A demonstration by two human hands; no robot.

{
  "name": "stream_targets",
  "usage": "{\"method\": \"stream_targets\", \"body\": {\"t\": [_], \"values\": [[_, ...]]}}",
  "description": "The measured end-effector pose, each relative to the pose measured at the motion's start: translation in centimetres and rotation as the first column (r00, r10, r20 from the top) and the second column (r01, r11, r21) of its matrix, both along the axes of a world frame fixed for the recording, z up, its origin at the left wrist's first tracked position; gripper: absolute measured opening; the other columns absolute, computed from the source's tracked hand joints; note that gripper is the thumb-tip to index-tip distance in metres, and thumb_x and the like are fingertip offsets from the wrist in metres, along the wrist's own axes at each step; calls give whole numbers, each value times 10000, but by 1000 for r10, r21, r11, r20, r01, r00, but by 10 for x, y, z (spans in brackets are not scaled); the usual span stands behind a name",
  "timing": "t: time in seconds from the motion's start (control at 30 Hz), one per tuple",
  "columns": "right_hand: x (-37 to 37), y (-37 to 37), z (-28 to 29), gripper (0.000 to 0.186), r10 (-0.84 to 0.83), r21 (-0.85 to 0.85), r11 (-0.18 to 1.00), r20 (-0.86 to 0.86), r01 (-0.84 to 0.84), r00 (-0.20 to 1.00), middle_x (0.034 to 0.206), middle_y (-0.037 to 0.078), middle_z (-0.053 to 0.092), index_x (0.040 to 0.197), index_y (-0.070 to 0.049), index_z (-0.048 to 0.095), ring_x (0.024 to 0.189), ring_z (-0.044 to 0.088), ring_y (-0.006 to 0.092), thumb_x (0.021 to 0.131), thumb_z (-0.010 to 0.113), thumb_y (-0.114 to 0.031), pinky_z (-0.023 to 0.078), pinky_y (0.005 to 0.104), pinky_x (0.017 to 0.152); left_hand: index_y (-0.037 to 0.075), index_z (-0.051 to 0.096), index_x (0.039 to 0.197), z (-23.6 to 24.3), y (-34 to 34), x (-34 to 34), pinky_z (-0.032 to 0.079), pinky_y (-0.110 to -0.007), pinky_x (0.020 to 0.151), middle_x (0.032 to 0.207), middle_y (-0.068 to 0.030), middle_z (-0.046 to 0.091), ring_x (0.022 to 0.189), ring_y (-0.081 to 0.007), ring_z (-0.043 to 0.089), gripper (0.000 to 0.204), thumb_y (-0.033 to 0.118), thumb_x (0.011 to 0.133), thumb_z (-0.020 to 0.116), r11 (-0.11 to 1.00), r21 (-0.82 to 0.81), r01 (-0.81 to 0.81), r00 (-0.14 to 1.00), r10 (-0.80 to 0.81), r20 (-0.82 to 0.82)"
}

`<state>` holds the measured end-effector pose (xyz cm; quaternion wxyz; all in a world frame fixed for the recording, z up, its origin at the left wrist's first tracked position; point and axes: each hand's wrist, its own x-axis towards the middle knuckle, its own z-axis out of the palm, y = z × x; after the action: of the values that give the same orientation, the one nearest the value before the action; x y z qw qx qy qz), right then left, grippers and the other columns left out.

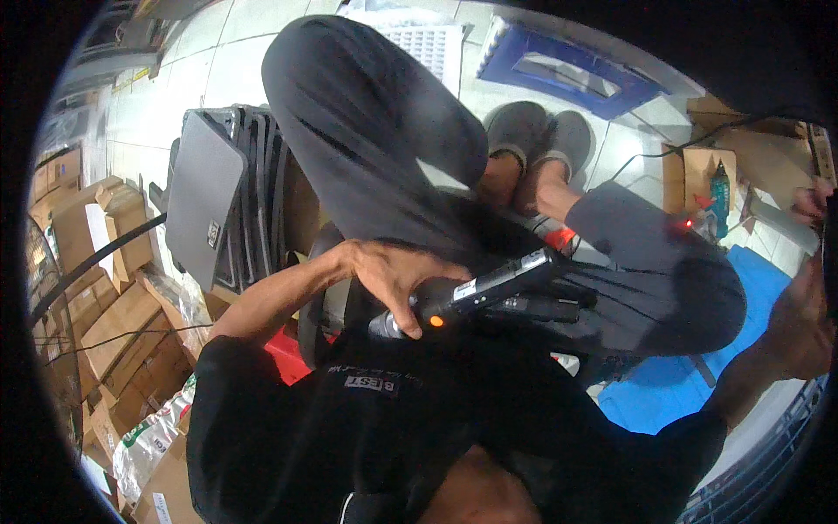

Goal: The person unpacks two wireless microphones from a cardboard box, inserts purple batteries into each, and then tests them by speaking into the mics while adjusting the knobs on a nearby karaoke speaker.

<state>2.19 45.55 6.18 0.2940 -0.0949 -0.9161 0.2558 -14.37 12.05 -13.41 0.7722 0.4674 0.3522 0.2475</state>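
My left hand [393, 279] grips a black handheld device [484, 284] with an orange button and silver end, resting over my lap. A second black cylindrical piece [541, 307] lies beneath it against my trousers. My right hand [812, 205] is raised at the far right edge, beside a cardboard box and a grey strip [781, 218]; it is only partly visible, and what its fingers hold is hidden. Near it, a teal tool [719, 196] sits by an open carton [698, 170], with a small red light showing.
Stacked black folded pieces [209, 196] stand at my left, among cardboard boxes [122, 341] and cables. A blue plastic piece [646, 402] lies at lower right. Ahead are a blue frame [559, 65] and a white perforated board [401, 35] on the tiled floor [192, 74].
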Motion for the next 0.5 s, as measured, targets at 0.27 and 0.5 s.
{"method": "stream_targets", "body": {"t": [0.27, 0.5], "values": [[10, -66, -35, 195, 539, -428, 832, 469, -354, 700, 967, 133, 718, 1039, 0, 668, 907, 702, 266, 852, 616, 16, 546, 383, 829, -5, 457, 1379, -10, -25, -4, 480, -353, 960, 1228, -129, 596, 1140, -201, 561, 868, 215, 658, 887, 973, -200, -117, 984, 140, 108], [45, -108, -73, 138, 829, -726, 550, 414, -413, 376, 905, 123, 689, 979, -37, 654, 831, 687, 321, 859, 709, -80, 546, 415, 745, -6, 540, 1262, 6, -47, -21, 513, -334, 916, 1128, -103, 657, 1073, -191, 609, 732, 184, 642, 879, 942, -236, -240, 966, 256, 37]]}}
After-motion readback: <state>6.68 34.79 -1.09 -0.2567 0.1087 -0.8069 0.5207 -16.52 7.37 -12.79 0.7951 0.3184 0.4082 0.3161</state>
